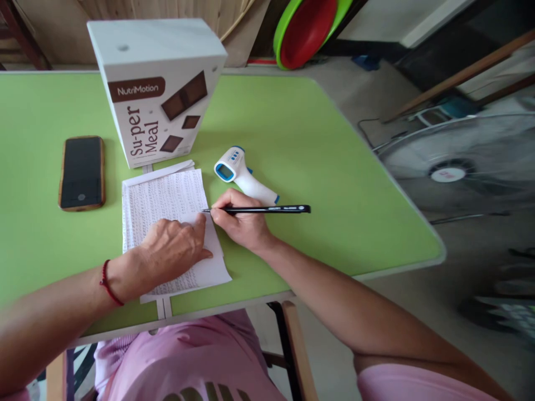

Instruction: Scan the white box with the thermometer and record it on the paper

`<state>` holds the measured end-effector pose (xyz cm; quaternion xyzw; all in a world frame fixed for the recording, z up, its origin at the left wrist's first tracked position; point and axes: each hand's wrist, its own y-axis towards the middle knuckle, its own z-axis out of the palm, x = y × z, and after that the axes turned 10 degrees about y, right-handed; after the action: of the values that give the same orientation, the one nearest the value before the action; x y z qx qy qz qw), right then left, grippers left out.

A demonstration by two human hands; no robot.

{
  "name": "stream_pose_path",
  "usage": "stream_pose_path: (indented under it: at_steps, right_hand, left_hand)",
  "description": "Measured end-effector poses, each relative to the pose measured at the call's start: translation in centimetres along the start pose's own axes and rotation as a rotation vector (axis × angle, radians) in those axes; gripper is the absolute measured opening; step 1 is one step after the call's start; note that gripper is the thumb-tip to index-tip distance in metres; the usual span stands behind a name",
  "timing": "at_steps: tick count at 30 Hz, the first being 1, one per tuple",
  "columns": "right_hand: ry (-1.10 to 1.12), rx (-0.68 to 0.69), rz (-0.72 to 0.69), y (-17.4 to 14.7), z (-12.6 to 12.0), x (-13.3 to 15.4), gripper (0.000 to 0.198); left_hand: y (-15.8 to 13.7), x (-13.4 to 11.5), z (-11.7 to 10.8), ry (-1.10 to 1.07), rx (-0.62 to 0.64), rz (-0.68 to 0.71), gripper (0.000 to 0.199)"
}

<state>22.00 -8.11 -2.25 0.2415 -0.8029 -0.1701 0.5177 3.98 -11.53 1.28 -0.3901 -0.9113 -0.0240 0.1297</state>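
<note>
In the head view my right hand (244,220) grips a black pen (271,209) in a writing hold, its tip at the right side of a white sheet of paper (167,195). Rows of small handwriting cover much of the sheet. My left hand (175,245), with a red cord bracelet (107,283) at its wrist, rests on the paper, its thumb and index finger apart and the index fingertip close to the pen tip. It hides part of the writing. Just beyond my right hand lies a white and blue infrared thermometer (246,175).
A white NutriMotion box (156,94) stands upright behind the paper. To its left a smartphone (82,172) in a brown case lies on the green table (334,184). A floor fan (447,172) is beyond the table's right edge; red and green basins (307,33) stand at the back.
</note>
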Motion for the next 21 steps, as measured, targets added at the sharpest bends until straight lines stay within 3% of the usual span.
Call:
stream_pose_path:
  at_steps: [5,21]
  right_hand:
    - [-0.022,-0.050,0.021,-0.02,0.11,-0.04,0.015]
    - [-0.016,-0.021,0.018,-0.01,0.00,0.02,0.016]
  left_hand:
    - [0.01,0.04,0.22,-0.017,-0.010,0.003,0.064]
    - [0.13,0.04,-0.13,-0.018,0.033,-0.005,0.062]
